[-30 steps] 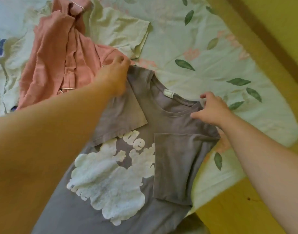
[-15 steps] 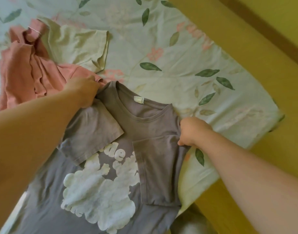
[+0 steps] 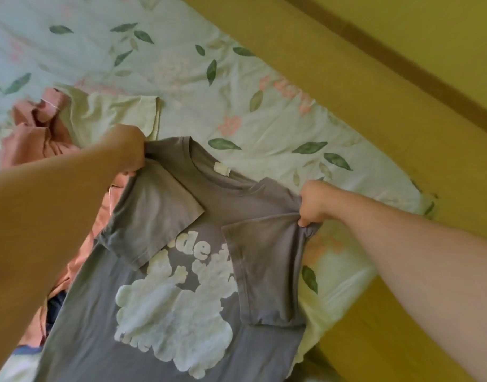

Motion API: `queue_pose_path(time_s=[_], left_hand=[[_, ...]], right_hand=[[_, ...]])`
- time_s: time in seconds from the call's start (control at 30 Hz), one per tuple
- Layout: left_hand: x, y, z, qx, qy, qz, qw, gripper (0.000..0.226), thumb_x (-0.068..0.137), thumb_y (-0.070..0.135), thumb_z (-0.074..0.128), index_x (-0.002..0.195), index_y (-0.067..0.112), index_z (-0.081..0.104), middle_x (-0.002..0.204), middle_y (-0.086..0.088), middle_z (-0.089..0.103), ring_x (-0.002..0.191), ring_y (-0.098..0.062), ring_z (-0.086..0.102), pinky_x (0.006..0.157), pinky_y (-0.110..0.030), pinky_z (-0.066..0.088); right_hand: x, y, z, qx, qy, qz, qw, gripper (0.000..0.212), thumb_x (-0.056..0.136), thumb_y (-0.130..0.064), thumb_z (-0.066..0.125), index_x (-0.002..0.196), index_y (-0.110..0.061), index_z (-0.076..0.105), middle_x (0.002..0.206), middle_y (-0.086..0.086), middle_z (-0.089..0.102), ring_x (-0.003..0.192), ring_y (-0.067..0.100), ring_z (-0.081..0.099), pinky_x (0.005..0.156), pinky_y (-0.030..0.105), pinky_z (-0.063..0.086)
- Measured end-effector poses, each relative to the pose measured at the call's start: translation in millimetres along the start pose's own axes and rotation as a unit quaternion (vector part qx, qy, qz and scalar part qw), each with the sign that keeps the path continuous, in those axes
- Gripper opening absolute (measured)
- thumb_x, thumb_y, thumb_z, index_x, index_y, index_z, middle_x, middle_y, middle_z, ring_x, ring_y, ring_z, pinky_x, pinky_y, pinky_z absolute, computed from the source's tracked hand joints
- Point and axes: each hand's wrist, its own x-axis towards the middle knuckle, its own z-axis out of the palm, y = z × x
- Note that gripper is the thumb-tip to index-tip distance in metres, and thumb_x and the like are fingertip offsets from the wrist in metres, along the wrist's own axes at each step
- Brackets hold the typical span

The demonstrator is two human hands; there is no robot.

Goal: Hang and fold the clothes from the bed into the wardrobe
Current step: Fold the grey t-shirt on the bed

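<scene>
1. Folding is the step in hand: the grey T-shirt [image 3: 181, 312] lies front-up on the bed [image 3: 237, 78], both sleeves [image 3: 154, 213] already turned in over the chest.
2. On each shoulder one hand pinches the cloth, left hand [image 3: 129, 153] and right hand [image 3: 314, 202], fingers [image 3: 308, 217] curled tight.
3. Next move, I think: bring the shoulders down toward the hem, keeping both sleeves flat.

The left hand [image 3: 128, 151] has its fingers curled and pinches one shoulder of the grey fabric T-shirt with a white print [image 3: 223, 197]. The bare left forearm [image 3: 57, 216] reaches in from the lower left. The right hand [image 3: 314, 202] is fisted, its back toward the camera, and grips the opposite shoulder. The bare right forearm [image 3: 416, 257] reaches in from the lower right. The hands are well apart.
</scene>
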Motion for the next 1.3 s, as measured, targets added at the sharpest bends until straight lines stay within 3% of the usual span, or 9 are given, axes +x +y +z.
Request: queue_pose_path(time_s=[0.17,0.27,0.4,0.47,0.57,0.83,1.0,1.17,1.3], left_hand=[[16,2,-70,-0.129,0.177,-0.016,0.976,0.01,0.087,0.009,0.064,0.077,0.005,0.063,0.078,-0.013,0.056,0.069,-0.031,0.053,0.069,-0.04,0.049],[16,3,-96,-0.191,0.24,-0.028,0.951,0.008,0.088,0.001,0.059,0.083,-0.002,0.064,0.088,-0.022,0.06,0.08,-0.04,0.058,0.076,-0.045,0.052],[2,2,-84,-0.219,0.299,-0.01,0.929,0.013,0.089,0.002,0.054,0.079,0.006,0.061,0.088,-0.019,0.056,0.08,-0.04,0.054,0.076,-0.044,0.049],[-12,-4,-56,-0.233,0.309,0.019,0.922,0.014,0.087,0.005,0.056,0.082,0.014,0.065,0.091,-0.018,0.055,0.083,-0.041,0.057,0.073,-0.041,0.046],[-48,-13,5,-0.247,0.322,0.069,0.911,0.02,0.081,0.006,0.065,0.097,0.009,0.077,0.091,-0.018,0.056,0.081,-0.042,0.059,0.071,-0.043,0.05],[-143,-38,189,-0.171,0.27,0.173,0.931,0.033,0.082,0.0,0.068,0.113,0.007,0.056,0.107,-0.021,0.055,0.064,-0.041,0.06,0.051,-0.046,0.05],[-174,-44,282,-0.113,0.269,0.194,0.937,0.026,0.083,0.001,0.063,0.104,0.009,0.051,0.1,-0.017,0.047,0.06,-0.04,0.059,0.062,-0.065,0.05],[-185,-39,329,-0.151,0.297,0.219,0.917,0.023,0.074,-0.015,0.068,0.091,-0.005,0.056,0.089,-0.025,0.049,0.053,-0.039,0.055,0.041,-0.04,0.039],[-176,-38,371,-0.139,0.315,0.221,0.912,0.024,0.078,-0.007,0.066,0.099,-0.004,0.056,0.099,-0.025,0.046,0.067,-0.043,0.057,0.051,-0.055,0.051]], right_hand=[[2,26,-85,-0.032,0.145,0.048,0.988,0.022,0.088,-0.025,0.074,0.099,-0.005,0.076,0.098,0.012,0.075,0.085,0.029,0.071,0.068,0.033,0.055],[4,38,-115,-0.005,0.248,0.066,0.966,0.019,0.08,-0.019,0.077,0.069,-0.012,0.063,0.084,0.012,0.066,0.081,0.031,0.06,0.072,0.033,0.05],[-13,38,-96,0.03,0.324,0.007,0.946,0.018,0.078,-0.006,0.062,0.063,-0.01,0.052,0.078,0.017,0.058,0.08,0.036,0.06,0.066,0.031,0.041],[-31,35,-63,0.031,0.313,-0.068,0.947,0.01,0.072,-0.002,0.059,0.065,-0.009,0.055,0.071,0.017,0.061,0.078,0.037,0.063,0.062,0.03,0.041],[-67,22,4,-0.005,0.221,-0.162,0.962,0.025,0.074,-0.003,0.059,0.06,-0.018,0.045,0.066,0.003,0.049,0.073,0.031,0.056,0.061,0.029,0.038],[-117,-20,190,-0.21,0.046,-0.249,0.945,0.023,0.086,-0.007,0.05,0.071,-0.023,0.04,0.08,-0.003,0.052,0.078,0.028,0.057,0.06,0.034,0.039],[-131,-29,266,-0.295,0.044,-0.228,0.927,0.014,0.094,-0.011,0.048,0.095,-0.025,0.05,0.11,0.005,0.064,0.103,0.03,0.064,0.069,0.034,0.036],[-127,-30,312,-0.306,0.101,-0.187,0.928,0.016,0.094,-0.012,0.048,0.089,-0.025,0.04,0.096,-0.002,0.059,0.097,0.026,0.065,0.065,0.034,0.037],[-123,-27,334,-0.303,0.121,-0.156,0.932,0.018,0.092,-0.012,0.051,0.09,-0.025,0.039,0.084,-0.005,0.048,0.093,0.024,0.062,0.064,0.034,0.04]])
